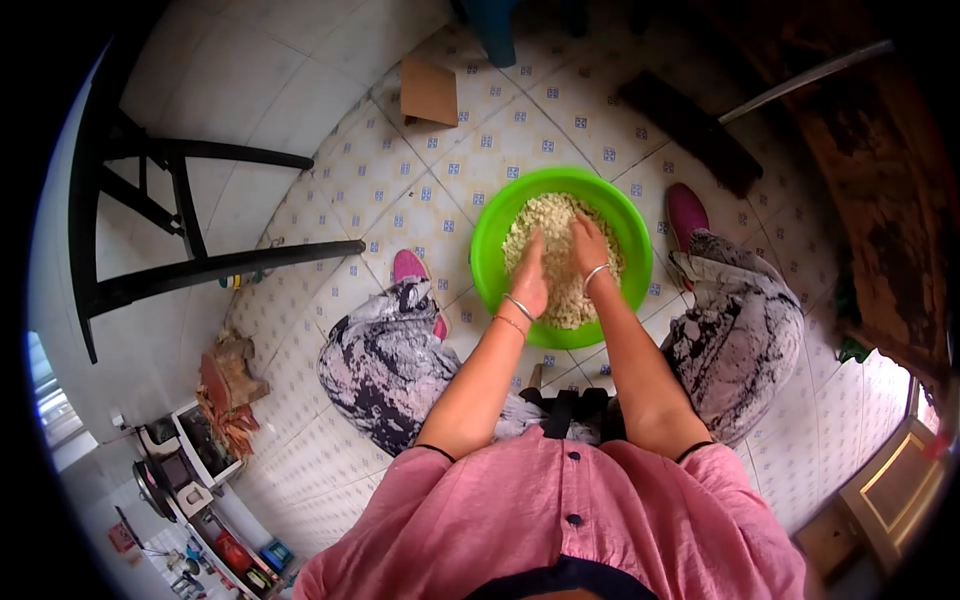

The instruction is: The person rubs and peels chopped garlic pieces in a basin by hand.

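A bright green plastic basin (486, 262) stands on the floor between my feet. It holds a heap of pale, crumbly pieces (560, 308), whose kind I cannot make out. My left hand (531, 277) is in the left part of the heap with its fingers stretched out. Opposite it, my right hand (591, 247) lies over the heap, fingers also extended. The two palms face each other with a gap between them, and some fingertips are hard to separate from the pale pieces.
Black wooden legs of a piece of furniture (230, 265) reach in from the left. A brown cardboard piece (428, 92) lies beyond the basin. A dark broom head (692, 132) rests at the upper right, near dark wooden furniture (880, 170). A blue plastic leg (493, 35) shows at the top.
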Motion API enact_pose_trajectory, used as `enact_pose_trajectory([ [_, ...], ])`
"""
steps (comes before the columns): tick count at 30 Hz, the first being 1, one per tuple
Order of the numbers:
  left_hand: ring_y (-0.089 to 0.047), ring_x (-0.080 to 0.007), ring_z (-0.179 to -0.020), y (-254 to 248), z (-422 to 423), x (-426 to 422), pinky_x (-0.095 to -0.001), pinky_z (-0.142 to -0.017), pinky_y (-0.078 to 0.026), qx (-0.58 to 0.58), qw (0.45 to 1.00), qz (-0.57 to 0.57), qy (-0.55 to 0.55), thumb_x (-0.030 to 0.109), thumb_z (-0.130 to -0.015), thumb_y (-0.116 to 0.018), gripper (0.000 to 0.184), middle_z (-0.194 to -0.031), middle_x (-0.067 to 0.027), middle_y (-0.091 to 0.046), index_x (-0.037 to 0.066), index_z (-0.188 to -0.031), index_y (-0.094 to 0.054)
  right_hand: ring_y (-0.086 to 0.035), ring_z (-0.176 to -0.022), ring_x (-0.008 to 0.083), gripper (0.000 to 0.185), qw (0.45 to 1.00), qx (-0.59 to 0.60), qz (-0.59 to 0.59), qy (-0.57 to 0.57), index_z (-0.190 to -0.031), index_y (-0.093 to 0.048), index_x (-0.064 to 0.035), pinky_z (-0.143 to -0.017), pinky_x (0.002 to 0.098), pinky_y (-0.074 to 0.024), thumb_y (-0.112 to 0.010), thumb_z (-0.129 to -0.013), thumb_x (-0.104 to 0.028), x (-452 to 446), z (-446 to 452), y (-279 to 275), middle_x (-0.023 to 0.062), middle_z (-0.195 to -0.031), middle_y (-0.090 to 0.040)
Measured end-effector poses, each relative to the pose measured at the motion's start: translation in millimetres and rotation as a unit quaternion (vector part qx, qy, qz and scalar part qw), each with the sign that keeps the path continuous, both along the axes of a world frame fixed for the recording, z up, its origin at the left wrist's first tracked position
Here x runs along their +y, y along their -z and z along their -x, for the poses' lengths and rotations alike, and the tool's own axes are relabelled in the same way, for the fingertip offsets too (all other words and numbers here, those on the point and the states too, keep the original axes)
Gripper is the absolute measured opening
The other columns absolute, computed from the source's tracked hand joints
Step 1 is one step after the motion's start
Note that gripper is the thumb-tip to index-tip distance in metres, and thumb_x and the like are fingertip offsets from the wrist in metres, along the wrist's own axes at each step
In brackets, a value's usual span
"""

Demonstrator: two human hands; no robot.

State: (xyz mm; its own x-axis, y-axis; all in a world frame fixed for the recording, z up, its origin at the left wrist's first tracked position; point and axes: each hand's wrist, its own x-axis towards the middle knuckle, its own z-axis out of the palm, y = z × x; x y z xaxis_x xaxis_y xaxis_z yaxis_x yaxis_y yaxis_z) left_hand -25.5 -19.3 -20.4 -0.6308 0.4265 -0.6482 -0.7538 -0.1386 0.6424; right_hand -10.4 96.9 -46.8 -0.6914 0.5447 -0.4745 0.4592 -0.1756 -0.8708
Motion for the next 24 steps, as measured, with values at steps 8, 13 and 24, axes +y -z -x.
enact_pose_trajectory([
  [8,-0.024,-0.0222,-0.128,30.3,80.5,-7.8,-0.0369,-0.103,-0.019,-0.017,0.977,0.212,-0.02,0.04,-0.089,-0.039,0.057,-0.14,-0.006,-0.026,0.009,-0.135,-0.028,-0.047,-0.11,0.0269,0.044,0.994,-0.1,0.043,-0.006,-0.111,-0.054,0.0003,-0.094,0.032,-0.0323,-0.041,-0.085,-0.032,53.7,32.4,40.6,0.0157,-0.119,-0.052],
  [13,-0.022,-0.0226,-0.128,49.7,81.3,11.0,-0.0358,-0.103,-0.019,-0.028,0.968,0.246,0.045,0.047,-0.088,-0.037,0.063,-0.141,-0.0084,-0.024,0.008,-0.136,-0.025,-0.05,-0.106,0.0261,0.045,0.99,-0.122,0.071,-0.013,-0.109,-0.056,0.0003,-0.09,0.031,-0.035,-0.045,-0.083,-0.035,34.9,44.5,51.0,0.0147,-0.112,-0.056],
  [24,-0.056,-0.0143,-0.081,51.7,72.7,28.1,-0.0294,-0.063,-0.046,-0.141,0.985,0.077,-0.066,0.041,-0.086,-0.046,0.038,-0.093,-0.0049,-0.058,0.009,-0.103,-0.054,-0.059,-0.081,0.0228,0.04,0.991,-0.09,-0.094,-0.026,-0.101,-0.059,0.0008,-0.074,0.0314,-0.0457,-0.058,-0.074,-0.029,-8.0,63.1,22.0,0.016,-0.091,-0.061],
])
